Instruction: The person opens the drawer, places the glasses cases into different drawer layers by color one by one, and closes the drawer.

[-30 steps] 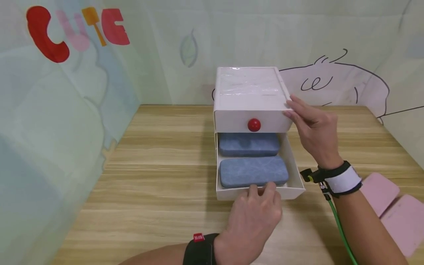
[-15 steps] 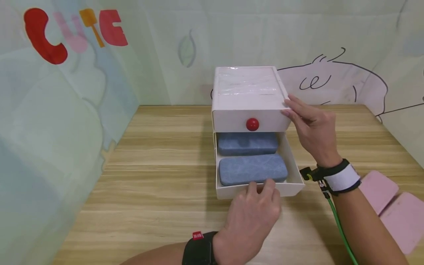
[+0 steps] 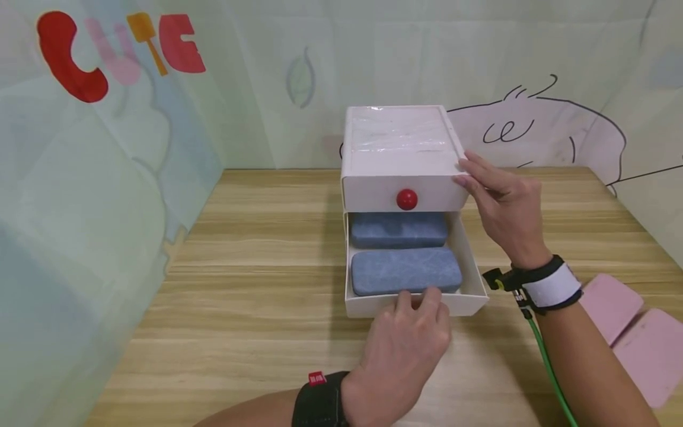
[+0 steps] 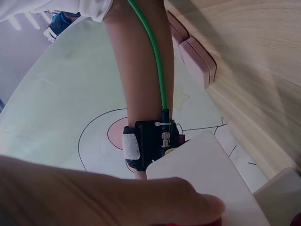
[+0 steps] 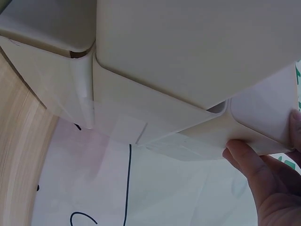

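"Just ahead of the left hand (image 3: 402, 350), what does the head view show?"

"An open drawer (image 3: 465, 305), its front gripped by that hand, fingers bent over the rim. Inside, the near blue block (image 3: 407, 271) lies just beyond those fingers; the far blue block (image 3: 399, 230) sits behind it, partly hidden beneath the level above."

"And the right hand (image 3: 504, 204)?"

"Up and to the right of the left one, pinching the front corner of the white cabinet (image 3: 402, 136). To that hand's left is a red knob (image 3: 407, 199). Beside the right forearm, pink blocks (image 3: 610, 305) lie on the tabletop (image 3: 256, 267)."

"From the left wrist?"

"The left thumb (image 4: 204, 207) presses the drawer's front, something red just under it. Beyond runs the right forearm, with a green cable (image 4: 155, 47) along it."

"Right wrist?"

"Right-hand fingers (image 5: 249, 157) hold the cabinet's side, the open drawer jutting out below them."
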A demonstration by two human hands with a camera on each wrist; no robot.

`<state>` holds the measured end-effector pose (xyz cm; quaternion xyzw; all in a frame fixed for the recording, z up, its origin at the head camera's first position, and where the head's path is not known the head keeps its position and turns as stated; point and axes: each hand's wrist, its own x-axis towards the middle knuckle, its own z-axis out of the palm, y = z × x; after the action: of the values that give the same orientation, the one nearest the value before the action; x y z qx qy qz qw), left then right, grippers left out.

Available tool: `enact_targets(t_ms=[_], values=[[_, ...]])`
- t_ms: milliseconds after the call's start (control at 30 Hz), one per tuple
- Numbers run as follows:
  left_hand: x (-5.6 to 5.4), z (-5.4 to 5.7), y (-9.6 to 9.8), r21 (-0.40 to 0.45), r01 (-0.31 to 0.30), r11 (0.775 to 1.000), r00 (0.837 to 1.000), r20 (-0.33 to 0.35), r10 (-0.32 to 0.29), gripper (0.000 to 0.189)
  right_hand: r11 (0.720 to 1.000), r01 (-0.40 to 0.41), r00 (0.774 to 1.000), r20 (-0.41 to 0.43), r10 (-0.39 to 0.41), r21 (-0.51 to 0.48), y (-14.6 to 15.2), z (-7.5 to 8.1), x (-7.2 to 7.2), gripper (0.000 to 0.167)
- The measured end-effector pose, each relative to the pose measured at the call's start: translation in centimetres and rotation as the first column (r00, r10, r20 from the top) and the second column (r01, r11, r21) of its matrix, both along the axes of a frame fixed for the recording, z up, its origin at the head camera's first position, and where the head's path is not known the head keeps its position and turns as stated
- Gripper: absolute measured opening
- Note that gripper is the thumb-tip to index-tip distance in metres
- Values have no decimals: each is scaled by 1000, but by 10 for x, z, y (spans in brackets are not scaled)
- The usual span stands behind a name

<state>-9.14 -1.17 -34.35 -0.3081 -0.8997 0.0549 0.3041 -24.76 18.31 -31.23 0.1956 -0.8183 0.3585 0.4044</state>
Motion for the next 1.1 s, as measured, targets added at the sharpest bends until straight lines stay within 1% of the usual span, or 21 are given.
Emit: enact_targets(t_ms=[67,300,433,533,733,900,1100], values=[[0,0,0,-2,-4,1000,1000,-14,4,7,1000,-4,1000,1,4,-5,0,0,0,33],[-1,1,0,-3,-3,1000,999,-33,3,7,1000,0,1000,2,0,-2,0,1,0,33],[-3,-1,0,12,-17,1000,998,-68,17,10,1000,0,1000,5,0,-4,0,1,0,33],[-4,-3,0,16,-27,1000,996,-82,28,13,1000,-2,1000,6,2,-5,0,1,0,32],[-6,-4,0,22,-28,999,995,-94,30,14,1000,-1,1000,9,1,-2,-1,0,0,32],[-11,-3,-1,7,-45,999,994,-101,45,12,1000,-3,1000,12,3,-3,-1,0,0,33],[-15,-3,-3,11,-41,999,995,-87,42,10,1000,-9,1000,8,9,-7,-1,1,0,33]])
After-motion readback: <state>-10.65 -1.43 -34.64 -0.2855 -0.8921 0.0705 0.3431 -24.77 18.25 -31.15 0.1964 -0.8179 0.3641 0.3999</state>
